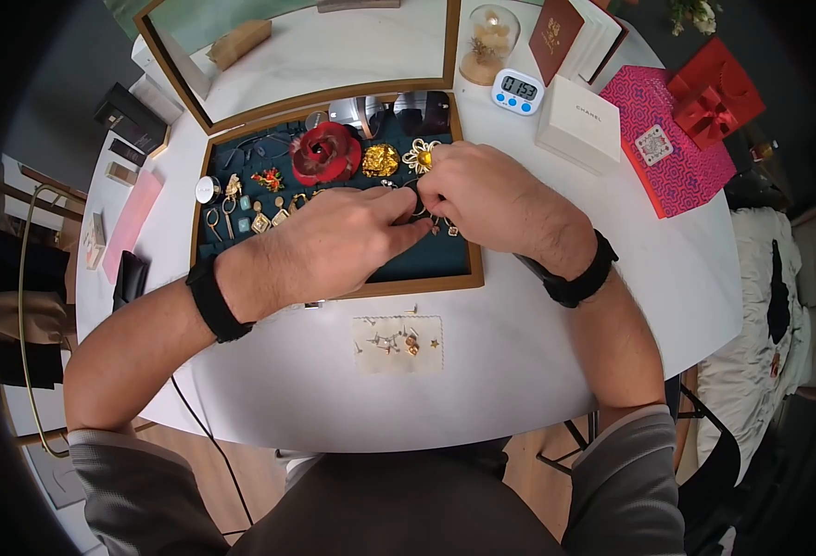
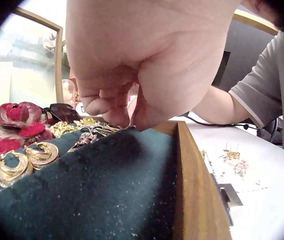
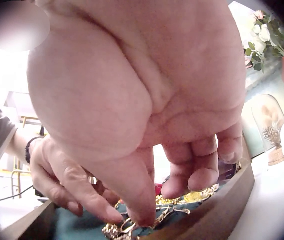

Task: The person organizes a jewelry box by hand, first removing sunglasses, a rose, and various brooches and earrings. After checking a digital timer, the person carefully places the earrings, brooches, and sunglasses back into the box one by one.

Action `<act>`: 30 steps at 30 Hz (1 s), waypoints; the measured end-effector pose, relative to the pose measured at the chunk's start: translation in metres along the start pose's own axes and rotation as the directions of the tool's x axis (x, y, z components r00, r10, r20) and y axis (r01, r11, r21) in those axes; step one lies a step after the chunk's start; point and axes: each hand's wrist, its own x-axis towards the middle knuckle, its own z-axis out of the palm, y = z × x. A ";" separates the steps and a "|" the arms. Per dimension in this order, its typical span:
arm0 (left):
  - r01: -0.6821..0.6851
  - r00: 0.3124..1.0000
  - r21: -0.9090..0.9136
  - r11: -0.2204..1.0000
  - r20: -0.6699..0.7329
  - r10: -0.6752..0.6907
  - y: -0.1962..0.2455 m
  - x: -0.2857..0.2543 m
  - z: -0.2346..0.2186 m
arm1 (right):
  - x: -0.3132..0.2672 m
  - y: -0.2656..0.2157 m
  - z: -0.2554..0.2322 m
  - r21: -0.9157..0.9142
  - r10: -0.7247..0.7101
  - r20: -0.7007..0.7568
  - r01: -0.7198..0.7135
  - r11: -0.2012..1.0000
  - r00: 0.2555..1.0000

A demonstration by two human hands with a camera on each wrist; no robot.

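Both hands are over the right part of a wooden jewelry box [image 1: 478,264] lined with dark green fabric. The left hand [image 1: 338,232] has its thumb and index finger close together at small jewelry near the lining; whether it grips a piece is hidden. The right hand [image 1: 496,199] has its fingers bent down onto gold pieces [image 3: 127,227], its thumb tip touching them in the right wrist view; a firm hold cannot be told. Gold hoop earrings [image 2: 43,155], a red fabric flower [image 1: 325,154] and a yellow brooch [image 1: 380,160] lie in the box.
The mirrored lid [image 1: 297,93] stands raised behind. In front of the box, a cream card [image 1: 371,361] bears small earrings. At the back right are a digital timer [image 1: 517,92], a white box [image 1: 578,124], a patterned pink box [image 1: 695,176] and a glass dome [image 1: 488,46].
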 end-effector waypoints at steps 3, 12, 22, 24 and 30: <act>-0.001 1.000 0.001 1.000 0.021 0.001 0.000 0.000 0.001 | 0.001 -0.002 -0.001 -0.005 0.019 0.022 -0.019 1.000 1.000; -0.007 1.000 0.001 1.000 0.021 0.007 0.002 0.002 0.000 | 0.002 -0.001 0.004 -0.003 0.042 0.028 -0.042 0.999 0.999; -0.007 1.000 0.037 0.999 0.015 0.006 0.003 0.006 0.002 | 0.004 -0.005 0.004 0.027 0.131 0.023 -0.131 0.991 0.991; 0.000 1.000 0.035 0.999 -0.013 0.000 0.003 0.008 0.004 | 0.004 -0.004 0.003 0.045 0.152 -0.003 -0.152 0.987 0.988; 0.028 1.000 0.019 0.999 0.002 -0.028 0.003 0.012 0.001 | 0.001 -0.004 -0.005 0.071 0.180 -0.111 -0.173 0.982 0.977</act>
